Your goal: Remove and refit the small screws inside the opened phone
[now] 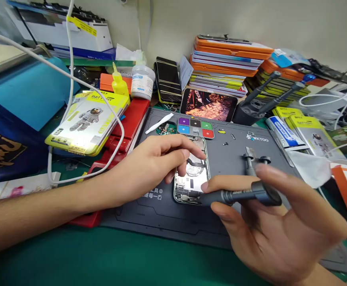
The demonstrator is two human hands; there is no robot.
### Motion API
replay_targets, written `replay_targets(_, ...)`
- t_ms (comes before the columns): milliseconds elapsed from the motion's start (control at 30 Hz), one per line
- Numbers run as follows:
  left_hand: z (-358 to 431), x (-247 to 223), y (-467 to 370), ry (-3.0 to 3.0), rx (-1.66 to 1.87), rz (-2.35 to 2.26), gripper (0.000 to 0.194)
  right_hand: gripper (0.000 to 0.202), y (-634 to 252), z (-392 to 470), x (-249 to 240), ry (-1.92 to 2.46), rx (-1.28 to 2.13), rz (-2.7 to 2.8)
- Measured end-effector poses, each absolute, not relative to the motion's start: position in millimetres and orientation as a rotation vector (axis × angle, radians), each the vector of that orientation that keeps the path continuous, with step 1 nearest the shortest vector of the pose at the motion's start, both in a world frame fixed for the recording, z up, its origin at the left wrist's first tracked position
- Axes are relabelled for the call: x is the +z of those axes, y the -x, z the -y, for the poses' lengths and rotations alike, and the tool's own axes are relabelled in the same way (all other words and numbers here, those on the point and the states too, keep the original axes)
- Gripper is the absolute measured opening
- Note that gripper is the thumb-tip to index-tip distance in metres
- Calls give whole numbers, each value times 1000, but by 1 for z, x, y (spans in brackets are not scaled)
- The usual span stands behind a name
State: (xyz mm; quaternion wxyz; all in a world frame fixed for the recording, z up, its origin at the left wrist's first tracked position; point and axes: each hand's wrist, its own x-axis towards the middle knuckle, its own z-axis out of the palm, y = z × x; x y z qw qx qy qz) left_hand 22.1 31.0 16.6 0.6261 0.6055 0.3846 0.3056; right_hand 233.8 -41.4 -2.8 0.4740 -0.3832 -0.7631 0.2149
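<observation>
An opened smartphone [195, 180] lies on the dark work mat [167, 222], its inner parts and a round coil exposed. My left hand [158, 159] rests over the phone's left side, index finger stretched across toward the right edge, the other fingers loosely bent. I see nothing held in it. Between the fingers and thumb of my right hand [274, 222] is a dark screwdriver [239, 195], tilted nearly level. Its front end points at the phone's lower right corner; whether the tip touches is hidden.
Beyond the phone sit a coloured screw tray [195, 128], a white plastic pry tool [159, 123] and a propped phone with a lit screen [208, 104]. A screwdriver stand [247, 111] is at the back right. Battery packs [87, 121] and a white cable [122, 139] lie left.
</observation>
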Motion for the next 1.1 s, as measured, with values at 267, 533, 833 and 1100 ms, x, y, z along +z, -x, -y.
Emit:
replay_targets(267, -32, 15, -21, -1406, 711, -917, 27, 64, -228, 36, -11, 1001, 558, 1803)
replay_targets(533, -33, 15, -21, -1545, 737, -949, 28, 70, -226, 40, -15, 961, 530, 1840)
replay_targets(833, -32, 15, -22, -1554, 692, -962, 28, 69, -233, 32, -11, 776, 421, 2058)
replay_targets(1100, -33, 16, -21, -1535, 705, -927, 27, 59, -246, 28, 2, 773, 490, 2162)
